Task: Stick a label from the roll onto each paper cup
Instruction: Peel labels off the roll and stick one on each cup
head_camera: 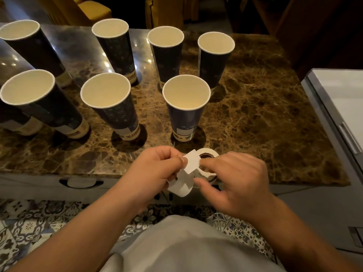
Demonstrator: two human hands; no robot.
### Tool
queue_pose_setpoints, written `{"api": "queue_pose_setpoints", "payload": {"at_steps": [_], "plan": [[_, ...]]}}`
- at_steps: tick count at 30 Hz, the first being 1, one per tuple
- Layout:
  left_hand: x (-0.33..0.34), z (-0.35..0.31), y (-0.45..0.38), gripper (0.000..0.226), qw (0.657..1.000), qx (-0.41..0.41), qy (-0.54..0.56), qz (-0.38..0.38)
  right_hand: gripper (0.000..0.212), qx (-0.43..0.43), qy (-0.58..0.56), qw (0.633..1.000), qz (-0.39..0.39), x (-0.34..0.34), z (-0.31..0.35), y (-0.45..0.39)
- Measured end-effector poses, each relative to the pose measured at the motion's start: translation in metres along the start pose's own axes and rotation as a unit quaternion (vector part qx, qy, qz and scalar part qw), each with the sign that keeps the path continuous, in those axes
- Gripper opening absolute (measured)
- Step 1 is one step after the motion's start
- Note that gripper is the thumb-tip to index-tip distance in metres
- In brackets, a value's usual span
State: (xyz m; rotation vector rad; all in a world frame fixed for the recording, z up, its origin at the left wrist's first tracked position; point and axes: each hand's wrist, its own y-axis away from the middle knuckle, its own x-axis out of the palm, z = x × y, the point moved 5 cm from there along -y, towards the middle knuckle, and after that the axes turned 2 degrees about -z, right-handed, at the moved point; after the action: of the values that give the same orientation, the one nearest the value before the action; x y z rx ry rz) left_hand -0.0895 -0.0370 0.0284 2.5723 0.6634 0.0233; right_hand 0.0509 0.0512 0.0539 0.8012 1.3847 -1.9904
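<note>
— Seven paper cups counted in full on the marble tabletop [255, 114], plus part of another at the far left edge. Read them off, left to right?

— Front row: front-left cup [39, 101], front-middle cup [112, 107], front-right cup [185, 108]. Back row: back-left cup [29, 46], second back cup [115, 48], third back cup [167, 54], back-right cup [215, 59]. All upright on their bases, mouths open upward, long axes vertical; the wide lens makes the left ones appear to lean outward. Dark printed walls, pale insides. A pale rectangular patch shows low on the front-right cup; I cannot tell whether it is a stuck label or print.

— Left hand?

— Left hand [157, 167], just off the near table edge, fingers curled, thumb and fingertips pinching the white backing strip [181, 185]. The strip hangs down from the grip and curls under at its lower end.

— The label?

— Label [192, 161], white, roughly rectangular, between the two hands, tilted so its long axis runs from lower left to upper right, upper corner toward the cups. It overlaps the roll in view.

— The roll?

— Label roll [209, 154], lying flat at the near edge, just in front of the front-right cup, its dark core hole facing up.

— Right hand?

— Right hand [237, 183], forefinger and thumb reaching to the label's right edge, fingers bent. Contact looks like a pinch, though blurred.

— Anything else?

— White cabinet [341, 107] at the right; patterned tile floor [35, 228] below.
</note>
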Motion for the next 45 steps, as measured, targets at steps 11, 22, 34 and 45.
{"api": "queue_pose_setpoints", "payload": {"at_steps": [11, 22, 34, 45], "plan": [[-0.007, -0.05, 0.02, 0.009, 0.94, 0.222, -0.241, 0.093, 0.005, 0.236, -0.333, 0.895, 0.182, -0.008, -0.016, -0.037], [-0.022, -0.119, 0.033, 0.004, 0.922, 0.288, -0.221, -0.137, 0.011, 0.212, -0.342, 0.915, 0.038, -0.047, -0.033, -0.079], [0.024, -0.238, -0.137, 0.089, 0.777, 0.305, -0.543, -0.09, 0.01, 0.282, -0.294, 0.912, -0.056, -0.073, -0.101, -0.098], [0.032, -0.231, -0.203, 0.095, 0.76, 0.235, -0.603, -0.061, 0.01, 0.328, -0.267, 0.904, -0.058, -0.071, -0.127, -0.086]]}}
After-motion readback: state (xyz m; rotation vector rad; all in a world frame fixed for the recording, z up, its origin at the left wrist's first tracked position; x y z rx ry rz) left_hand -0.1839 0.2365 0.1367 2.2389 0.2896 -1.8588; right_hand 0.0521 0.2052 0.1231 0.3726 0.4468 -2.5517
